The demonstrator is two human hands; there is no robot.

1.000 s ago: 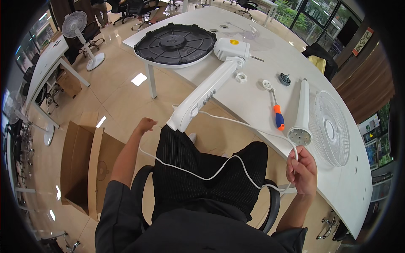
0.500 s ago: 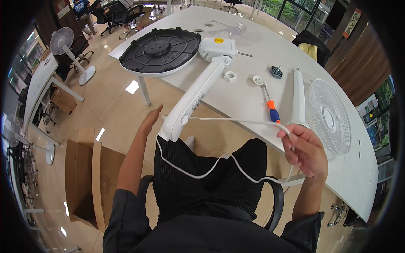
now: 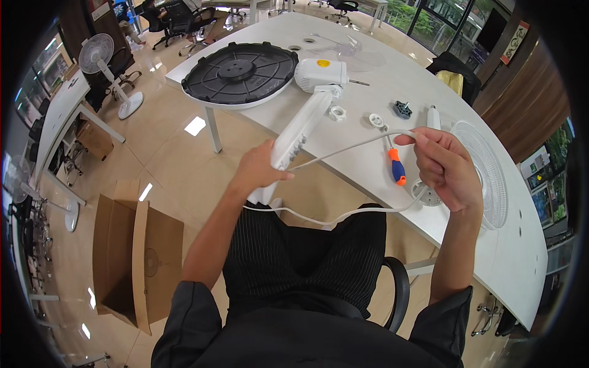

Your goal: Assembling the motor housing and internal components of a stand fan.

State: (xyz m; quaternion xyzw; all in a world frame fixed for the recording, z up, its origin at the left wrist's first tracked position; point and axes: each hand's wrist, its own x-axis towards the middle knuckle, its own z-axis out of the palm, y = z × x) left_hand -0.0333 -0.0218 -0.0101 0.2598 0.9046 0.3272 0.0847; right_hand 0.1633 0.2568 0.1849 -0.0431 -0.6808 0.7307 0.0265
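Observation:
My left hand is wrapped round the lower part of the white fan body, just below its row of buttons. The body slants over the table's near edge. At its top, the motor head rests on the table with a thin metal shaft sticking out. My right hand pinches the white power cord above the table. One stretch of cord runs fairly straight to the body beside my left thumb, and another hangs in a loop over my lap. What lies under my left palm is hidden.
A black ribbed fan base lies far left on the white table. Farther right are a white nut, a small white cap, a dark knob, a screwdriver and a fan grille. A cardboard box stands on the floor.
My left hand has moved from beside the fan body onto it and closed round it. My right hand has risen, drawing the cord up and tighter; the loop over my lap is higher.

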